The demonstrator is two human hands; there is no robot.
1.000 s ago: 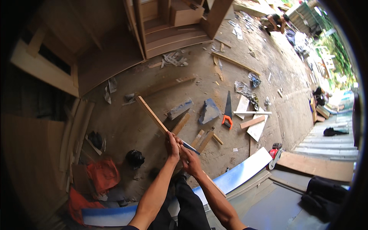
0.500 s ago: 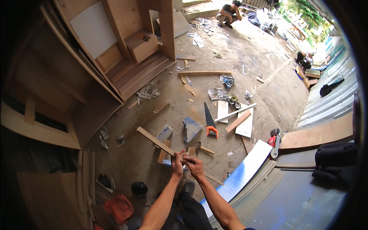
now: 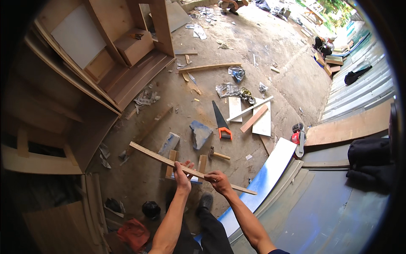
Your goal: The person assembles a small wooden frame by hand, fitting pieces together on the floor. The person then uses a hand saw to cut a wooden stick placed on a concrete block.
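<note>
A long, narrow wooden strip (image 3: 152,156) with lines along its length lies slantwise across my hands, from upper left to lower right. My left hand (image 3: 182,178) is closed around its middle, the thumb against the wood. Farther along toward the right end, my right hand (image 3: 218,182) pinches the same strip. Below it on the floor stands a small wooden frame (image 3: 202,163), partly hidden by the strip and my left hand. A hammer (image 3: 220,155) with a wooden handle lies just beyond my right hand.
A handsaw (image 3: 222,122) with an orange handle lies ahead, near white boards (image 3: 262,120) and a blue-stained block (image 3: 200,134). Wooden cabinets (image 3: 144,80) stand left. A blue-and-white panel (image 3: 264,178) and a red power tool (image 3: 297,137) are right. Two people crouch farther off.
The strip now extends well past my right hand and lies flatter across the view. My hands have moved slightly apart along it. The whole view has shifted, with the scene sliding up and left.
</note>
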